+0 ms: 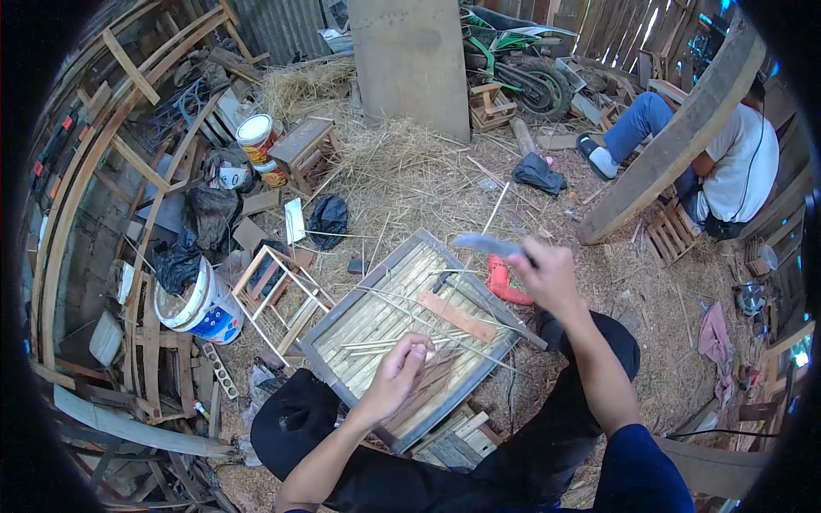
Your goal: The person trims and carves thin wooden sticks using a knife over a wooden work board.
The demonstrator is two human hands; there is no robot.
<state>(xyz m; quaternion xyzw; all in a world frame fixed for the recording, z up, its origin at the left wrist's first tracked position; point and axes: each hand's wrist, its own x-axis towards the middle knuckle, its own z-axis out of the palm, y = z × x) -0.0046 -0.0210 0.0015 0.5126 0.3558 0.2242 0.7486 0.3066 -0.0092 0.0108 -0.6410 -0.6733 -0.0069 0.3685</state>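
Note:
My right hand [550,275] is closed round the handle of a knife [486,244], raised over the right edge of a wood-framed panel [359,321]. The blade points left and is slightly blurred. Over the panel's lower middle, my left hand [399,374] has its fingers curled together; what they pinch, if anything, is too small to tell. Thin strips [376,346] lie on the slatted surface beside my left hand. A flat brown piece of wood [457,316] rests across the slats, near a dark tool [442,280].
A red power tool [510,282] lies right of the panel. Left are a small wooden frame [282,299] and a white bucket [201,303]. A slanted post [676,141] stands at right, with a seated person [748,167] behind it.

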